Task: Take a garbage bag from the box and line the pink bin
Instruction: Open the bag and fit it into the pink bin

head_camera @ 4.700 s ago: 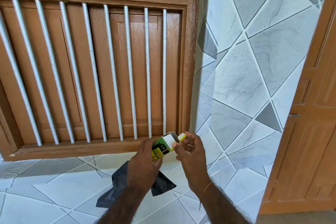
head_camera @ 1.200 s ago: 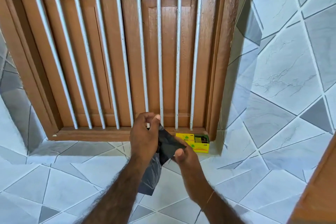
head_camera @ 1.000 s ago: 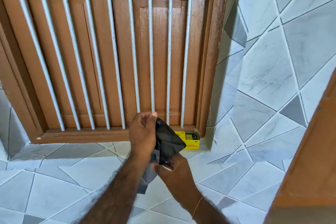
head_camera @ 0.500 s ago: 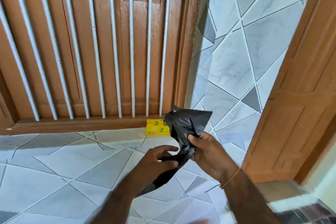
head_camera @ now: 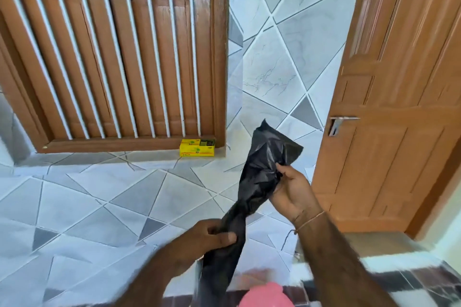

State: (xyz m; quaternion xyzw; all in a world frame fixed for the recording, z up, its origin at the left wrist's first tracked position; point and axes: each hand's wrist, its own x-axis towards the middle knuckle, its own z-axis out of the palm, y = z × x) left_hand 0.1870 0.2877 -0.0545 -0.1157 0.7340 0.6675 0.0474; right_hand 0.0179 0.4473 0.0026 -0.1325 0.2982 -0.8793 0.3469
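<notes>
1. The yellow box point(head_camera: 197, 148) sits on the tiled ledge against the wooden window frame point(head_camera: 219, 57), well apart from my hands.
2. My left hand point(head_camera: 199, 242) is clenched around the lower part of the black garbage bag point(head_camera: 259, 177).
3. My right hand point(head_camera: 291, 189) pinches the bag's upper part.
4. The pink bin point(head_camera: 264, 296) shows only as a blurred edge at the bottom.
5. A wooden door point(head_camera: 399, 107) stands at right.

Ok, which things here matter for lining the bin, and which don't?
Job:
- crumpled black plastic garbage bag, in both hands: left, right
- yellow cardboard bag box
- pink bin

Not the job:
- barred wooden window
- brown door
</notes>
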